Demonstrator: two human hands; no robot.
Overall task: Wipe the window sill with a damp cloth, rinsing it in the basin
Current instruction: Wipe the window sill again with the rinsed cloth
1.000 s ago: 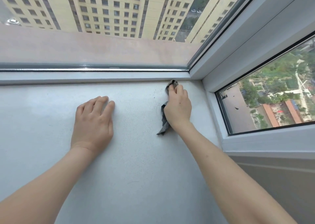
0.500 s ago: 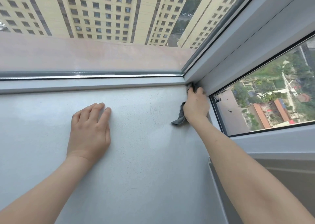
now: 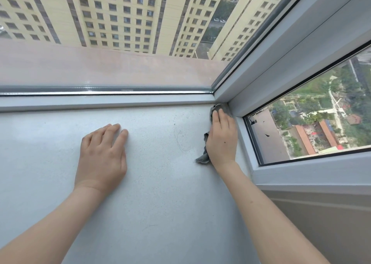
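Since half a second ago, right hand (image 3: 221, 141) is sliding slightly nearer, fingers flat, pinning limp grey cloth (image 3: 202, 157) right of centre; left hand (image 3: 102, 155) is resting splayed, empty; best gripped bunched.

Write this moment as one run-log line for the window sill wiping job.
step: wiping | right hand: presses grey cloth into sill's far right corner | left hand: flat on window sill, empty | basin: not in view

cloth (image 3: 203, 157): grey, crumpled, pressed flat on the sill, reaching into the far right corner.
window sill (image 3: 160, 183): pale grey, speckled, a thin hair-like squiggle just left of the cloth.
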